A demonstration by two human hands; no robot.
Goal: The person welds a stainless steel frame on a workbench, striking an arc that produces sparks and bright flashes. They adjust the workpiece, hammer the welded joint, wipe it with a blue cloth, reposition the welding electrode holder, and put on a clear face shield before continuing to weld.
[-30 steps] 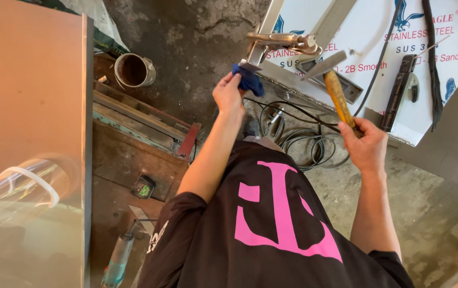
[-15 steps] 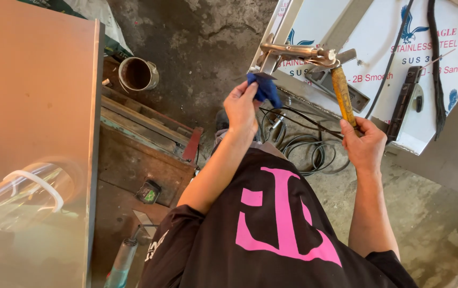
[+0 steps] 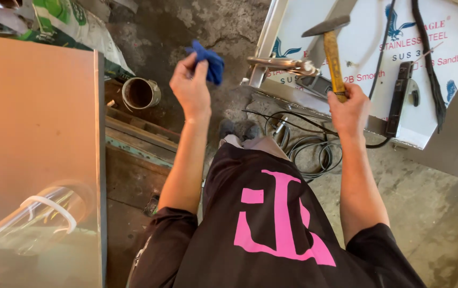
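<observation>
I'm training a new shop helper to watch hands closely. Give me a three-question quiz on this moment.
1. What does the left hand pinch?
2. True or false: the right hand holds the hammer with its head up.
3. The metal cup stands: A) on the white sheet, B) on the floor left of the left arm, C) in a hand.

Key: 1. A blue cloth. 2. True. 3. B.
</observation>
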